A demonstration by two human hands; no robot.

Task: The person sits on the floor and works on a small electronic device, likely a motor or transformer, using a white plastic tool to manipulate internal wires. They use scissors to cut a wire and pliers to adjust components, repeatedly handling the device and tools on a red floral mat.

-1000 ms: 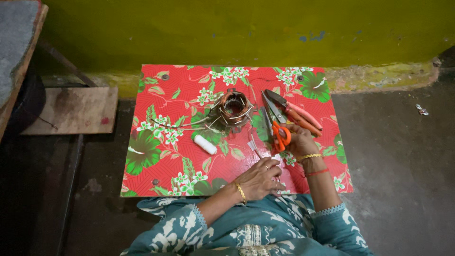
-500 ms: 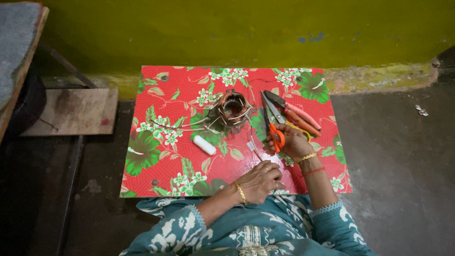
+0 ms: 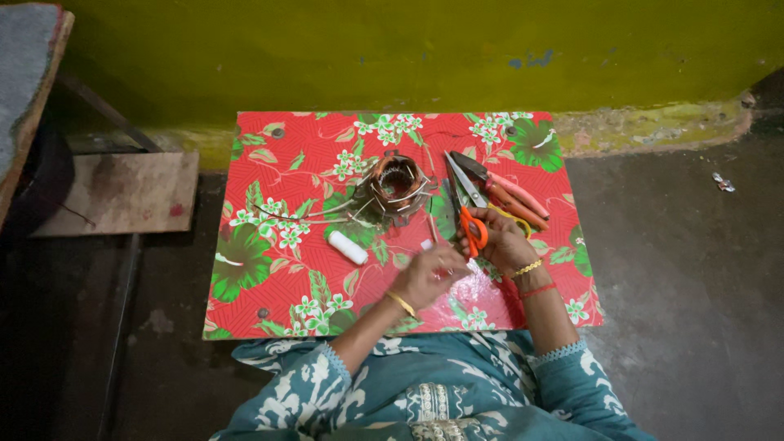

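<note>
My right hand (image 3: 505,242) rests on the red flowered board (image 3: 269,294), its fingers closed around the orange handles of the scissors (image 3: 467,202), whose blades point away from me. My left hand (image 3: 426,276) is just left of it, fingers pinched on a small white strip (image 3: 426,244). A copper wire coil (image 3: 398,184) with thin leads trailing left lies beyond both hands. Pliers with pink handles (image 3: 508,194) lie right beside the scissors.
A white tube-shaped spool (image 3: 349,247) lies left of my left hand. The board sits on a dark floor against a yellow-green wall (image 3: 408,49). A wooden plank (image 3: 122,192) lies to the left, and a furniture edge (image 3: 33,90) at the far left.
My right hand has moved up and left onto the scissors' orange handles. My left hand has shifted slightly forward, still pinched.
</note>
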